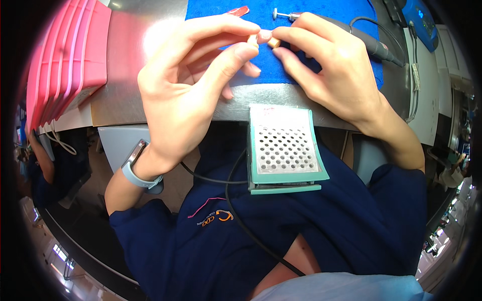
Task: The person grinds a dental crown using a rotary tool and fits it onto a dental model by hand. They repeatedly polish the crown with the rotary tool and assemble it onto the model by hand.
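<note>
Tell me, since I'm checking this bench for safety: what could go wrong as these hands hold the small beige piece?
1. The small beige piece, pinched only at the fingertips of the left hand and right hand, could slip onto the blue cloth.
2. The grey rotary handpiece lies close behind the right hand; a knock might roll it.

We pinch a small tan piece (274,43) above a blue cloth (321,55); pink trays (75,55) left, teal perforated tray (283,150) below.

A single head-worn fisheye view looks steeply down, close over both hands (251,75) at the bench (125,100) edge, lap below; edges curve toward the dark rim.
</note>
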{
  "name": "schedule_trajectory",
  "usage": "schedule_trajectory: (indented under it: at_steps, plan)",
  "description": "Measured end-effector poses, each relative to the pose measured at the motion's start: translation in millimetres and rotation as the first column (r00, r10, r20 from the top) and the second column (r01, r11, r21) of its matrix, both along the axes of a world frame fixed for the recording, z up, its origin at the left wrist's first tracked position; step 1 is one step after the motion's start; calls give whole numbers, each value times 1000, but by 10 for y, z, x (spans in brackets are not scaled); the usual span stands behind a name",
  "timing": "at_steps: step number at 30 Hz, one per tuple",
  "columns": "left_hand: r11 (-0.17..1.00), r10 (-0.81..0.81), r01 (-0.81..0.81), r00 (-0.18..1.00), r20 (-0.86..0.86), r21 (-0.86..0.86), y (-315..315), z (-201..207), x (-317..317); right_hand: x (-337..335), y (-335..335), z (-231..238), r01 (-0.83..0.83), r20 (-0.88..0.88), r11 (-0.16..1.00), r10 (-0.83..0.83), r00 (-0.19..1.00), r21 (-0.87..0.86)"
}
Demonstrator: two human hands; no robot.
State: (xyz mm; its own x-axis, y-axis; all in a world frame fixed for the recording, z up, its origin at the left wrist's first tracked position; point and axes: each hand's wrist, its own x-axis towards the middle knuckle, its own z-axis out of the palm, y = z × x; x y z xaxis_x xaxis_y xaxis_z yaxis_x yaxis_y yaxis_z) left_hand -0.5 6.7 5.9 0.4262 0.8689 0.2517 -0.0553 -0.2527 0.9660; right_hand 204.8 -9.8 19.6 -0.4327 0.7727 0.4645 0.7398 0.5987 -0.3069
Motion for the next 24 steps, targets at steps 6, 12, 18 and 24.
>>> schedule_trajectory:
  at_steps: [6,12,18,24]
  plan:
    - [998,-57,56,998,11,22,-21,-24,-17,230,147,150,14,120,998,-21,993,65]
    - [997,-72,71,997,20,42,-28,-48,-2,389,298,12,-82,143,986,61,988,146]
    - [995,-90,89,996,24,34,-22,-70,9,228,88,290,-157,42,978,153,987,137]
    - [995,-80,82,996,-29,61,-40,-80,11,171,8,266,-162,-61,985,166,984,65]
